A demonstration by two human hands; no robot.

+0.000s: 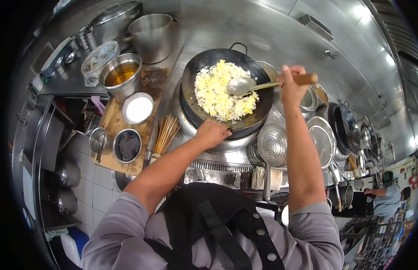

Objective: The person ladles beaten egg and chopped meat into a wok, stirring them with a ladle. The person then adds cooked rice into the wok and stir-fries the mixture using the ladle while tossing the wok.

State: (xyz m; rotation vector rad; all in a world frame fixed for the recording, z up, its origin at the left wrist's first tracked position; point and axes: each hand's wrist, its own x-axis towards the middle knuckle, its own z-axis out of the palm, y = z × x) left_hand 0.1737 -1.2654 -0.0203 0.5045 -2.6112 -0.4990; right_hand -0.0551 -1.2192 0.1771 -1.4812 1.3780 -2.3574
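Note:
A black wok (196,63) sits on the burner in front of me, with a loop handle on its far rim. White rice mixed with yellow egg bits (218,101) covers its bottom. My right hand (293,85) is closed around the long handle of a metal ladle (241,85) with a wooden grip end. The ladle's bowl rests on the right part of the rice. At the wok's near rim, my left hand (212,134) is closed on the edge; whether a handle lies under the fingers is hidden.
Left of the stove, a wooden board (111,150) bears a pot of amber liquid (122,75), a bowl of white contents (139,109) and a bowl with dark cloth (127,145). A bamboo brush (165,132) stands nearby. Right lies a perforated skimmer (272,143). Another person (385,200) stands far right.

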